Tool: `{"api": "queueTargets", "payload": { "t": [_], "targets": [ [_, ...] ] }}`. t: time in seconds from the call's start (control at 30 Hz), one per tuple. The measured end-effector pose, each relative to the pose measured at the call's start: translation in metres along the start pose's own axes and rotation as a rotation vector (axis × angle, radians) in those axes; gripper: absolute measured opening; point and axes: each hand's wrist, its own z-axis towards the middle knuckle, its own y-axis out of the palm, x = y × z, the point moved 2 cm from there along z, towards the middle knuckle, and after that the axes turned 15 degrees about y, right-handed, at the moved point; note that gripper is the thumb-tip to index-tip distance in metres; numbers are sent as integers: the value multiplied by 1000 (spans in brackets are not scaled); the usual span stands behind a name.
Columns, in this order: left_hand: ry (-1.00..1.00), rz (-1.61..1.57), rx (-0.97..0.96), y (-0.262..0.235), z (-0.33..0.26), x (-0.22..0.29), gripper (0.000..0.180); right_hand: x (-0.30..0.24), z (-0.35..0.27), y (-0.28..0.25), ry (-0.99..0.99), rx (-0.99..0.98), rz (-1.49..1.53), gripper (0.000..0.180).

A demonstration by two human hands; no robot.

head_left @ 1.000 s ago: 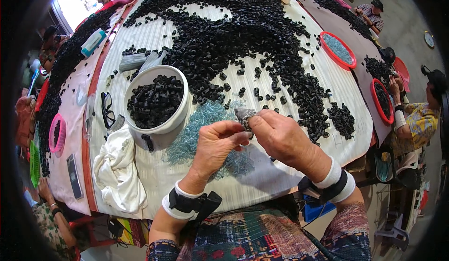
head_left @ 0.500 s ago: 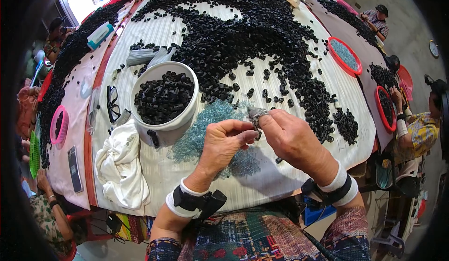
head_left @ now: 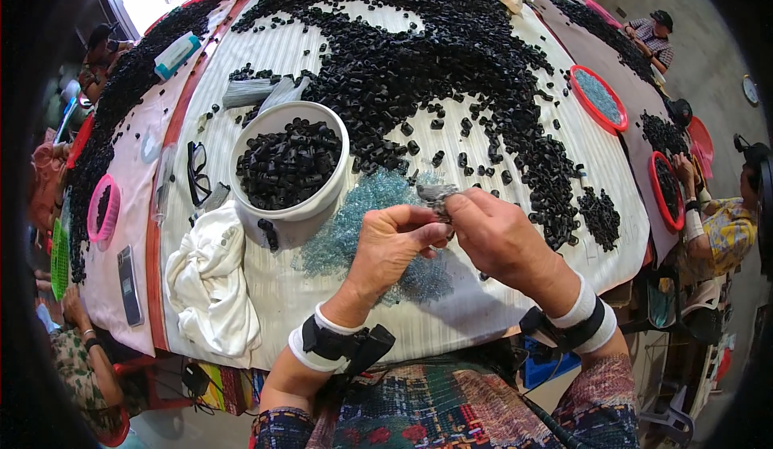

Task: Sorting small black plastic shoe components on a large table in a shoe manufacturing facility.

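Over a pile of small clear bluish pieces (head_left: 354, 219), my two hands meet. My right hand (head_left: 499, 227) is closed around a small grey bundle (head_left: 435, 194) that pokes out past its thumb and fingers; its exact kind is not clear. My left hand (head_left: 390, 248) has its thumb and fingertips pinched together right beside the right fingertips. Whatever sits in that pinch is hidden. To the left stands a white bowl (head_left: 342, 167) filled with small black plastic parts (head_left: 290, 163). Many more black parts (head_left: 451, 54) spread over the table beyond my hands.
Left of the bowl lie black-framed glasses (head_left: 196, 173) and a white cloth (head_left: 211, 288). Bundles of grey strips (head_left: 248, 92) rest behind the bowl. A red basket (head_left: 620, 125) of clear pieces stands at right. Co-workers sit along both sides, one in a yellow patterned shirt (head_left: 725, 227).
A small dark piece that showed between my fingertips is now out of sight. My left fingertips have closed in against the right ones. The view has shifted slightly.
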Motion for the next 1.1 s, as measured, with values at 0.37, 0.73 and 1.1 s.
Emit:
{"api": "queueTargets", "payload": {
  "t": [0.37, 0.73, 1.1],
  "targets": [
    [-100, -275, -7, 0, -2, -4, 24, 1, -15, 4, 289, 294, 502, 16],
    [-89, -293, 24, -1, 1, -3, 22, 32, -21, -16, 275, 333, 304, 23],
    [-106, -292, 35, 0, 0, -3, 19, 58, -44, 1, 247, 133, -72, 20]
  ]
}}
